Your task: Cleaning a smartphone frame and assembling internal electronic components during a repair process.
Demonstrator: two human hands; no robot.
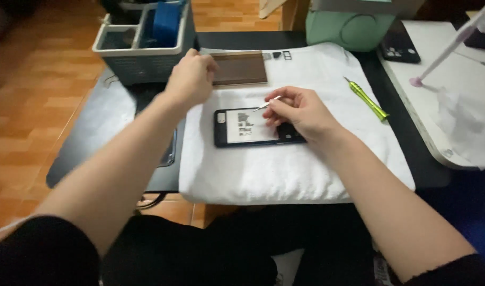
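Observation:
An opened dark phone (247, 127) with a white inner panel lies on a white towel (285, 169). My right hand (300, 112) rests over the phone's right end and pinches thin metal tweezers (267, 104), whose tip points left above the phone. My left hand (191, 79) hovers further back, fingers curled, at the left edge of a brown rectangular panel (239, 68). Whether it grips anything is hidden by the back of the hand.
A green screwdriver (366, 99) lies on the towel at the right. Small parts (277, 55) sit near the towel's far edge. A grey organiser bin (145, 39) stands back left, a green case (350, 27) back centre, a white table (443, 79) at right.

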